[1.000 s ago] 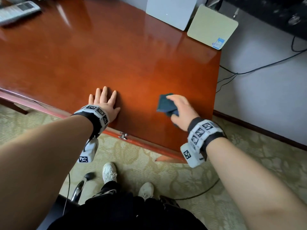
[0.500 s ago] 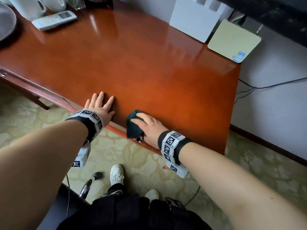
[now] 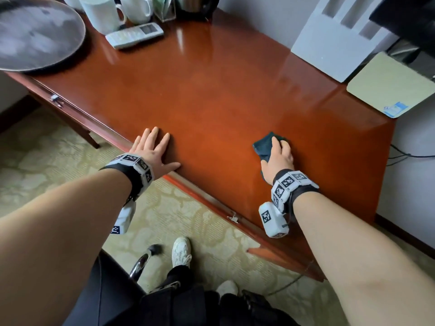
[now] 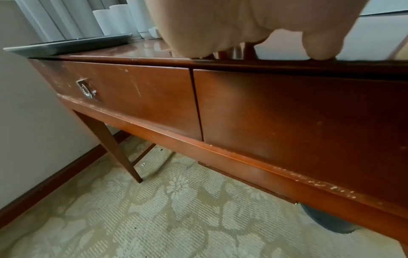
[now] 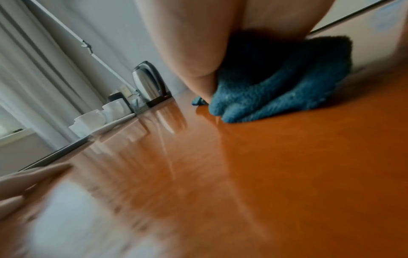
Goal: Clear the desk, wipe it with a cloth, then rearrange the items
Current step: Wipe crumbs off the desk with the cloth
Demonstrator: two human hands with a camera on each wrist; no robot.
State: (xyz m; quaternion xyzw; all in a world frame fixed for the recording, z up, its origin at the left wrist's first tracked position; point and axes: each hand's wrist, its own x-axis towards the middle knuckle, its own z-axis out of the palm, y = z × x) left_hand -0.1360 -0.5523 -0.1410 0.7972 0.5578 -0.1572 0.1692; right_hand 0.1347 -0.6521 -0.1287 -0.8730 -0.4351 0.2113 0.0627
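The glossy red-brown desk (image 3: 211,90) fills the head view. My right hand (image 3: 279,156) holds a bunched dark teal cloth (image 3: 264,144) pressed onto the desk top right of centre, a little in from the front edge. In the right wrist view the cloth (image 5: 276,87) is bunched under my palm, with my thumb against its left side. My left hand (image 3: 153,149) lies flat on the desk at the front edge, fingers straight and spread. The left wrist view shows that hand (image 4: 243,26) pressing on the desk top above the drawers (image 4: 132,96).
At the desk's far left stand a round dark tray (image 3: 35,36), white mugs (image 3: 101,12), a white remote (image 3: 134,35) and a steel kettle (image 5: 150,82). A white panel (image 3: 334,43) and a pale flat box (image 3: 390,85) sit past the right end. A chair is below me.
My right hand swept the cloth left to the front edge beside my left hand, then back right and further in. My left hand stayed flat in place.
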